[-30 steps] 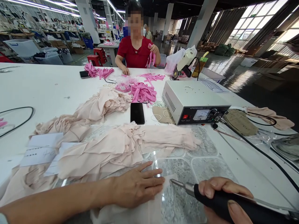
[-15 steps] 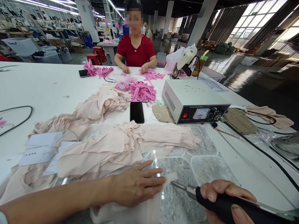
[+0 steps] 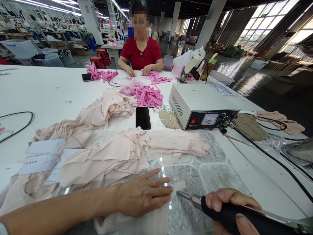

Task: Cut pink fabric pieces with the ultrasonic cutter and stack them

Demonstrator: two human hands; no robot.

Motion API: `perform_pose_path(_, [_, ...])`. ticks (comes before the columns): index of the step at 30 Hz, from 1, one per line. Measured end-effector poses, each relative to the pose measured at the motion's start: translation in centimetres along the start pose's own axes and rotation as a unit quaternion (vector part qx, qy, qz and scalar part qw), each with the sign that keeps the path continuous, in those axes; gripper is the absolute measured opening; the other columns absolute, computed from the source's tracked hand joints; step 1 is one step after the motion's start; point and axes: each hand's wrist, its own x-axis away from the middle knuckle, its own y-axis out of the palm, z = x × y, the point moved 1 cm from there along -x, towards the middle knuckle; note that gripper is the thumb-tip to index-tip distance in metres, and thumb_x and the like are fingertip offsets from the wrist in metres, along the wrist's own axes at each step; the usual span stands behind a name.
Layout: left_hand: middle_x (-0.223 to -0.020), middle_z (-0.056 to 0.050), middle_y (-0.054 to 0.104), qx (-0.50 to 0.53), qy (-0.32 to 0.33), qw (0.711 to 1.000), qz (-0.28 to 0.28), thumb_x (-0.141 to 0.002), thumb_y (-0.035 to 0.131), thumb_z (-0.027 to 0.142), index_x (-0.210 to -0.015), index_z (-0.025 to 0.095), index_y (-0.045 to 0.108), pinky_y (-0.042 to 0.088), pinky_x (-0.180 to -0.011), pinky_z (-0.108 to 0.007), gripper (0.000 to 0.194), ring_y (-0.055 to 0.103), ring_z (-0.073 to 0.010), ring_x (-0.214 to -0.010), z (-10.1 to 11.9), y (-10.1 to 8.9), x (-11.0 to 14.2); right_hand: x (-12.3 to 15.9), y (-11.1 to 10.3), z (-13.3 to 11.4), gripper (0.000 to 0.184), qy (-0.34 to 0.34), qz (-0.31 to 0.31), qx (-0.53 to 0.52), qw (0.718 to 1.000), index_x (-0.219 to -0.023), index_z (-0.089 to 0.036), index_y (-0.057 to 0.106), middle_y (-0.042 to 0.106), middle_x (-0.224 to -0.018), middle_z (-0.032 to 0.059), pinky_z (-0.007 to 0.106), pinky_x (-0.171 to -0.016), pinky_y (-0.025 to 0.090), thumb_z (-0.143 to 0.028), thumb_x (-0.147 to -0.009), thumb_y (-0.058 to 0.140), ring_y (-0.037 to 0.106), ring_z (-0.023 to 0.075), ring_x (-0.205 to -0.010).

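My left hand point(image 3: 143, 195) lies flat with fingers spread, pressing a pale piece of fabric point(image 3: 156, 220) onto a clear glass sheet point(image 3: 210, 176). My right hand point(image 3: 230, 209) is wrapped round the black handle of a cutting tool point(image 3: 244, 218). Its metal tip point(image 3: 182, 195) touches the fabric's edge just right of my left fingertips. Stacks of pale pink fabric pieces point(image 3: 117, 153) lie right behind my left hand.
A white control box point(image 3: 200, 106) with a cable point(image 3: 269, 156) stands at the right. A black phone point(image 3: 143, 117), pink strips point(image 3: 149, 96) and paper slips point(image 3: 41, 156) lie on the white table point(image 3: 44, 94). A person in a red top point(image 3: 140, 54) sits opposite.
The tool's tip has slid a little left along the fabric edge. The person opposite lowered both hands from a raised strip onto the pink strips on the table.
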Motion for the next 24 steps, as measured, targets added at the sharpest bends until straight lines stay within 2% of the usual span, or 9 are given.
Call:
perform_pose_path(9, [-0.135, -0.002, 0.055, 0.008, 0.000, 1.000, -0.007, -0.102, 0.038, 0.020, -0.124, 0.014, 0.056, 0.008, -0.120, -0.043, 0.029, 0.037, -0.0203, -0.136, 0.0, 0.0, 0.1, -0.1, 0.0, 0.3, 0.010, -0.030, -0.037, 0.028, 0.998, -0.079, -0.023, 0.056, 0.054, -0.071, -0.0012, 0.032, -0.051, 0.055, -0.030, -0.082, 0.063, 0.054, 0.0122, -0.055])
perform_pose_path(12, [-0.134, -0.002, 0.056, 0.011, -0.002, 1.000, -0.002, -0.102, 0.038, 0.020, -0.122, 0.013, 0.057, 0.004, -0.120, -0.042, 0.028, 0.038, -0.0202, -0.135, 0.1, 0.2, 0.2, -0.2, -0.2, 0.2, 0.010, -0.034, -0.022, 0.019, 0.999, -0.080, -0.022, 0.056, 0.054, -0.070, -0.0014, 0.031, -0.052, 0.055, -0.031, -0.081, 0.062, 0.054, 0.0119, -0.055])
perform_pose_path(17, [-0.133, -0.004, 0.056, 0.023, -0.014, 1.000, 0.007, -0.101, 0.042, 0.022, -0.120, 0.014, 0.058, 0.013, -0.119, -0.042, 0.026, 0.038, -0.0199, -0.135, 0.2, 0.5, 0.4, -0.8, -0.4, 0.2, 0.010, -0.046, 0.020, 0.004, 0.999, -0.079, -0.021, 0.057, 0.054, -0.069, -0.0015, 0.031, -0.053, 0.053, -0.028, -0.077, 0.063, 0.053, 0.0120, -0.055])
perform_pose_path(24, [-0.129, -0.007, 0.060, 0.023, -0.034, 0.999, -0.001, -0.100, 0.045, 0.025, -0.121, 0.014, 0.057, 0.022, -0.116, -0.042, 0.026, 0.043, -0.0199, -0.132, 0.5, -0.4, 0.6, -1.2, -0.7, 0.6, 0.012, -0.083, 0.004, 0.052, 0.995, -0.078, -0.021, 0.054, 0.057, -0.068, -0.0003, 0.034, -0.053, 0.054, -0.029, -0.078, 0.063, 0.056, 0.0143, -0.055])
